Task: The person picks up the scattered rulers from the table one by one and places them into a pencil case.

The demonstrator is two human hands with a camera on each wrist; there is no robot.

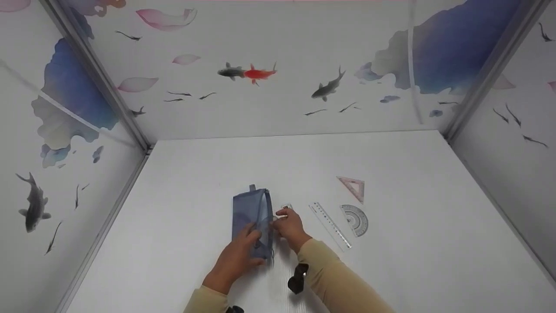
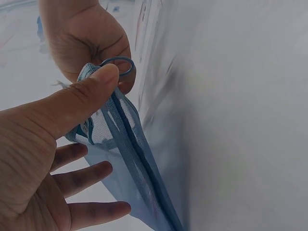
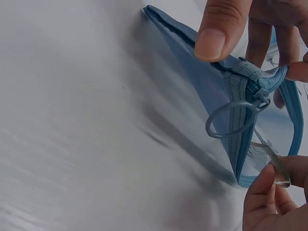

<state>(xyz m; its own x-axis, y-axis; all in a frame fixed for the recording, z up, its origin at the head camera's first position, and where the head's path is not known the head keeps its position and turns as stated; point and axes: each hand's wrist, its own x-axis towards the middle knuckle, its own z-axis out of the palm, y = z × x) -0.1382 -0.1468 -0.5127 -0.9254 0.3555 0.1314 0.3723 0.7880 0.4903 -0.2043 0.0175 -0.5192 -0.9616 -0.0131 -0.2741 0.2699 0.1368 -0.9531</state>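
Observation:
A blue mesh zip pouch stands on the table, its zipped mouth parted on the right side. My left hand holds it near one end of the zip, thumb on one side and fingers along the mesh. A round zipper pull hangs there. Between thumb and fingertips my right hand pinches a clear plastic piece at the pouch's mouth. Part of that piece lies behind the pouch's edge, so I cannot tell its full shape.
Right of the hands lie a clear ruler, a clear protractor and a pinkish set square. A small pale item sits just beyond the right hand. Printed panels enclose the white table at the back and sides.

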